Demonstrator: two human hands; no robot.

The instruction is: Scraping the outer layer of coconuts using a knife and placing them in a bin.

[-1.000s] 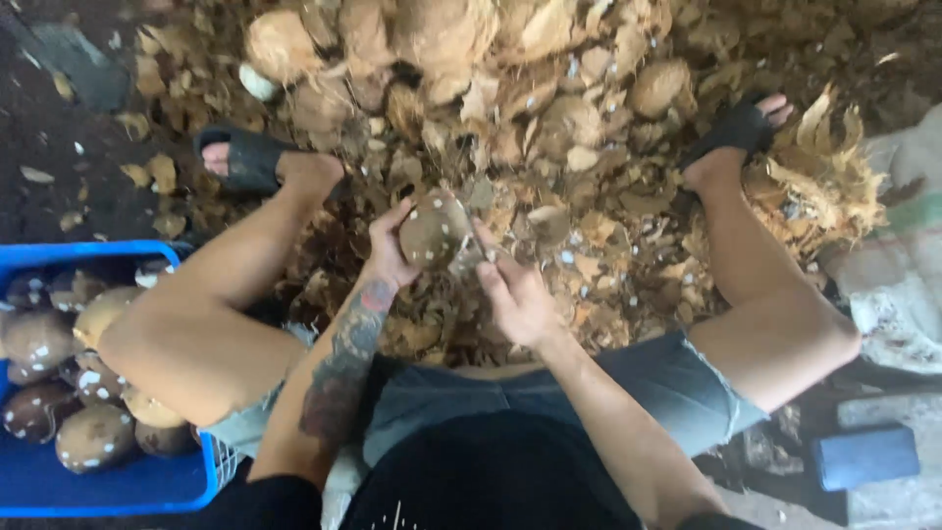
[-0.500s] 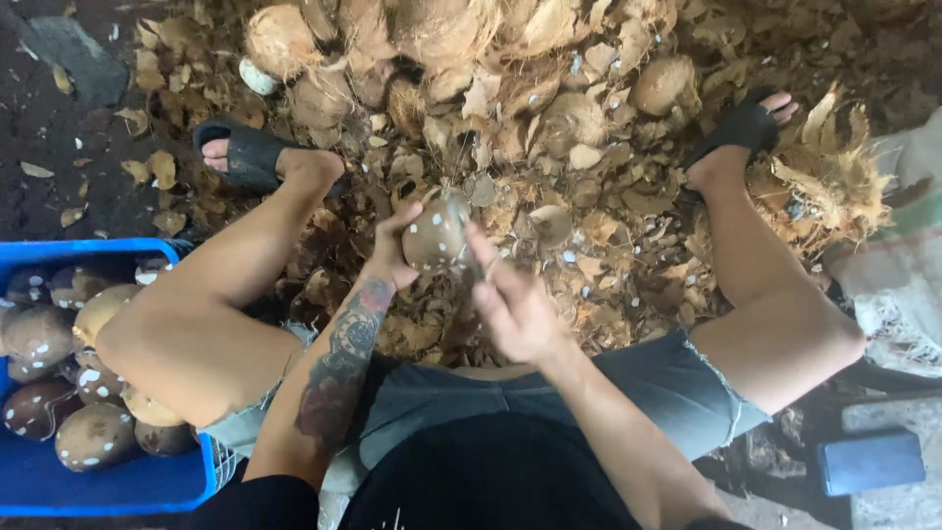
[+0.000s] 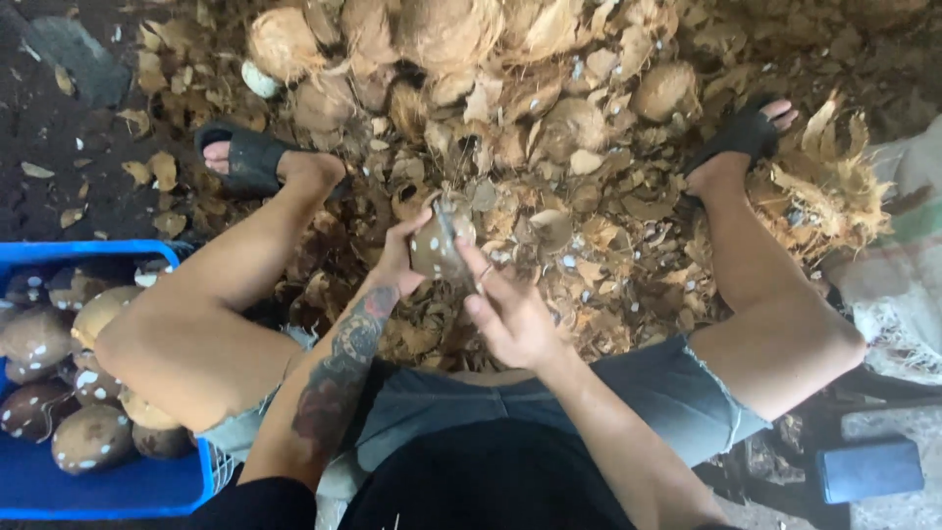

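Blue crate [image 3: 98, 491] cut off at left edge (coconut [image 3: 439, 247] partly hand-hidden).

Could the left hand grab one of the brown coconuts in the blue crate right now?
Probably not straight away. The left hand is busy holding a coconut between the knees, and the bent left leg sits between it and the blue crate. It would need to let go and reach around the leg.
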